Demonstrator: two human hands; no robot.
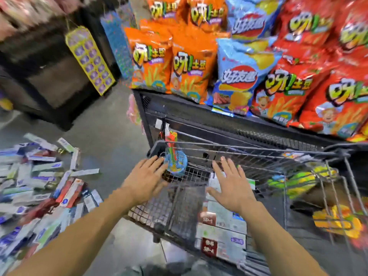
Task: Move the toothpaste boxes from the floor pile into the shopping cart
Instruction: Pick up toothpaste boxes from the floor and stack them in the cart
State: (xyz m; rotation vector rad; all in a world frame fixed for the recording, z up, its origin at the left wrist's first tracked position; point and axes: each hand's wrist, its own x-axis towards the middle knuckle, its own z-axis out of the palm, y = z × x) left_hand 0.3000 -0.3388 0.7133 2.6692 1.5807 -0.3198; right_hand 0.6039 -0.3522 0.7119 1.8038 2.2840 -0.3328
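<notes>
From the head camera I see my left hand [146,177] and right hand [232,183] both spread flat with fingers straight, holding nothing, over the wire shopping cart [249,154]. Several toothpaste boxes [223,226] already lie in the cart, near right. The floor pile [35,188] of boxes sprawls at near left. Snack bags [235,62] crowd the black shelf [199,116] beyond.
</notes>
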